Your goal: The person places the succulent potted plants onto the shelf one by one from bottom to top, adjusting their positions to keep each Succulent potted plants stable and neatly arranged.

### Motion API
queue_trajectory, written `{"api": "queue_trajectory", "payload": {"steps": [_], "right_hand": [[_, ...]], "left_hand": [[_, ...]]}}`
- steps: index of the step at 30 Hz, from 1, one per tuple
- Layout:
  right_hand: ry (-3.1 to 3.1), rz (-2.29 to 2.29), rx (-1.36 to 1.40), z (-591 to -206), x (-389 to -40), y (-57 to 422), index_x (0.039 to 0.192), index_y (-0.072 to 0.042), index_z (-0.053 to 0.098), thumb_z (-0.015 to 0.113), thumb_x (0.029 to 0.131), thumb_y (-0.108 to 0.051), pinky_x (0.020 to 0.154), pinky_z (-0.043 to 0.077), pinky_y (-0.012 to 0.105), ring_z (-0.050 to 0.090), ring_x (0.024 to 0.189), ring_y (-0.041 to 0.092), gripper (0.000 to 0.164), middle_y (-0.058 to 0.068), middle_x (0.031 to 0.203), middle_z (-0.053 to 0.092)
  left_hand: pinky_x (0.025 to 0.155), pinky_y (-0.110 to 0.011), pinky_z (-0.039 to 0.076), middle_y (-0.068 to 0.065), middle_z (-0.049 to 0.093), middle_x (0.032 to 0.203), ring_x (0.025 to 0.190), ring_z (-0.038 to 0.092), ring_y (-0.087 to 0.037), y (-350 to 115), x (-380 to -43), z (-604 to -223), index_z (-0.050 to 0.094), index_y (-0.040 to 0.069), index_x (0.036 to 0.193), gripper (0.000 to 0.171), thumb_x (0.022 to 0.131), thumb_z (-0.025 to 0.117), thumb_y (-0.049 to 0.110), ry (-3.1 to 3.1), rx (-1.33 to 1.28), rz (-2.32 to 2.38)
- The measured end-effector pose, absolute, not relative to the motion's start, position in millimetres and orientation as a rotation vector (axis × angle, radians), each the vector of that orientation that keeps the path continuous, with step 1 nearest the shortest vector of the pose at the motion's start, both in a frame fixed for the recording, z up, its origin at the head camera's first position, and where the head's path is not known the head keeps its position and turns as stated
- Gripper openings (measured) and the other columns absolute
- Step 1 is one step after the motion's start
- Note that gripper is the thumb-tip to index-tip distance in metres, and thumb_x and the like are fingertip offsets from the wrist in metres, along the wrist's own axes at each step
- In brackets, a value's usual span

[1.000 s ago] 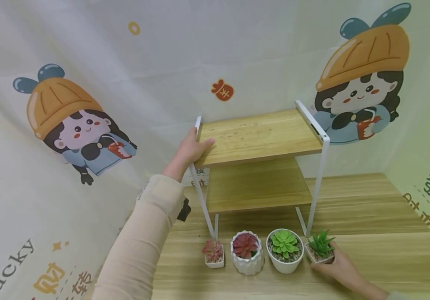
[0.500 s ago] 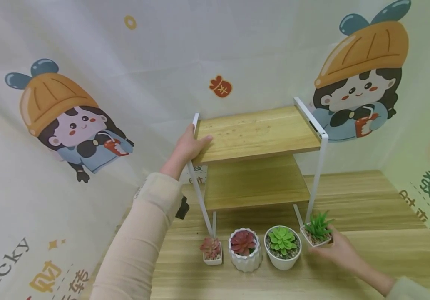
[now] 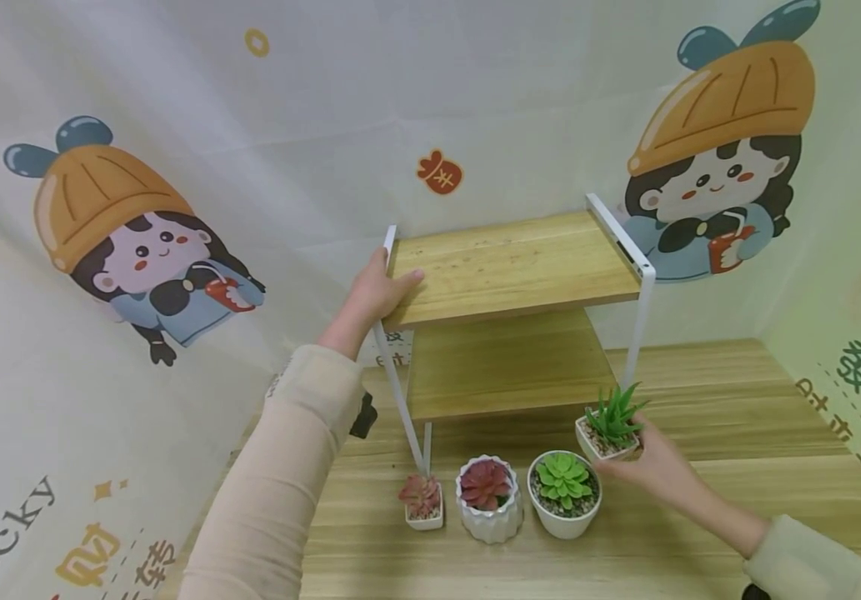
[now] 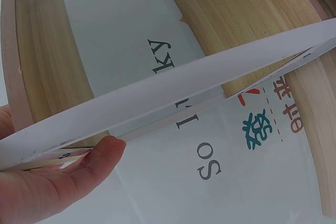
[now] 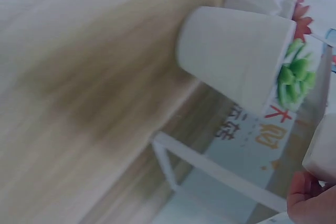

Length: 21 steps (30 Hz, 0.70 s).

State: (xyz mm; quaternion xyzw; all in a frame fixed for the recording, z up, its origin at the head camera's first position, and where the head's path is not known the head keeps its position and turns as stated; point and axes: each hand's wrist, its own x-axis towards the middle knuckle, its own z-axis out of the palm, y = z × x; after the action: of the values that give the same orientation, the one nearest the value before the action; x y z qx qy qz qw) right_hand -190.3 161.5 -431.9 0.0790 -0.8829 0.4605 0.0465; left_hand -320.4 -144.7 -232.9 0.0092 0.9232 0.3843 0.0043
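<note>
My left hand point(image 3: 379, 292) grips the left end of a two-tier wooden shelf point(image 3: 513, 267) with a white metal frame. Its thumb lies over the top board; in the left wrist view a finger point(image 4: 100, 161) curls round the white frame point(image 4: 157, 87). My right hand point(image 3: 648, 458) holds a small potted spiky green succulent point(image 3: 613, 421) by its square white pot point(image 5: 323, 153), raised and tilted before the shelf's front right leg. Left of it stand a light-green succulent in a round white pot point(image 3: 565, 521), a dark red one in a fluted pot point(image 3: 492, 521) and a small pinkish one point(image 3: 422, 500).
The shelf stands on a wood-grain table point(image 3: 730, 517). Behind and beside it hangs a printed white cloth point(image 3: 325, 100) with cartoon figures. A small black object point(image 3: 364, 417) lies left of the shelf, partly behind the left sleeve.
My right hand has lifted the spiky succulent and brought it up and leftward, towards the shelf's front right leg. My left hand stays on the shelf; the head view shifts slightly.
</note>
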Motion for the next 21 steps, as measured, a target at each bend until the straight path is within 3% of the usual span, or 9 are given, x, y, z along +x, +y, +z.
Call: {"api": "queue_trajectory", "payload": {"steps": [14,21], "right_hand": [[-2.646,1.495,0.205,-402.3,-225.5,129.5,0.133,0.008,0.03,0.072,0.077,-0.029,0.094,0.039,0.056,0.045,0.115,0.047,0.08,0.033,0.125,0.046],[-2.535,1.646,0.174,-399.9,-243.2,124.2,0.142,0.002,0.019,0.07,0.079,-0.02,0.099,0.034,0.056,0.042,0.117,0.045,0.085,0.032,0.129,0.042]], "left_hand": [[0.102,-0.046,0.036,-0.02,0.032,0.143,0.126,0.038,-0.034,-144.2,-318.9,-232.5,0.015,0.006,0.145,0.072,0.092,0.054,0.034,2.887,0.022,1.206],[0.105,-0.046,0.032,-0.02,0.025,0.147,0.131,0.032,-0.034,-145.3,-318.5,-232.0,0.009,0.006,0.147,0.076,0.092,0.054,0.035,2.884,0.02,1.211]]}}
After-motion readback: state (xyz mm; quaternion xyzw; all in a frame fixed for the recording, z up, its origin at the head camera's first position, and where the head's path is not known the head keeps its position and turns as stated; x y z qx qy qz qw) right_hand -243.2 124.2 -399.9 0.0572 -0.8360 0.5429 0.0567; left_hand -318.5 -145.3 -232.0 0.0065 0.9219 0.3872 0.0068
